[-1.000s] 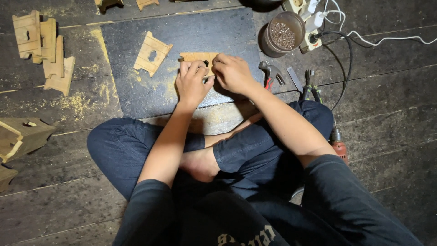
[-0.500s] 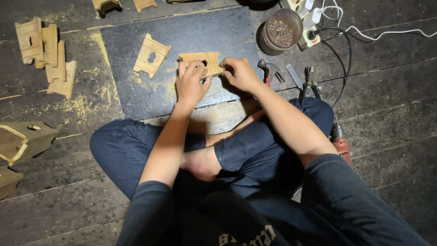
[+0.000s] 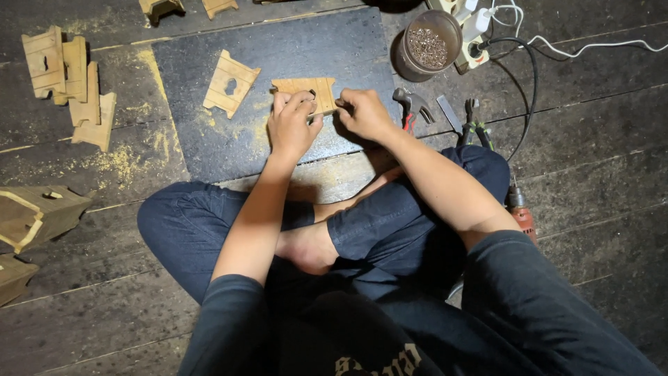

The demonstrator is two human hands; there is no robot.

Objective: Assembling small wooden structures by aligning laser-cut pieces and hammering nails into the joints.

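Two hands, left hand (image 3: pixel 291 129) and right hand (image 3: pixel 363 115), press a wooden piece (image 3: pixel 304 88) on a dark mat (image 3: pixel 278 42)

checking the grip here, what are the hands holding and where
Left hand presses the flat wooden piece from above near its middle; right hand pinches its right edge.

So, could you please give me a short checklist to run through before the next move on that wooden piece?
1. Left hand pressing the wooden piece flat on the dark mat: ok.
2. Right hand at the piece's right edge: ok.
3. What the right fingers pinch: cannot tell.
4. Hammer and pliers lying beside the right hand: ok.
5. Tin of small nails upright: ok.
6. Second cut piece apart from both hands: ok.
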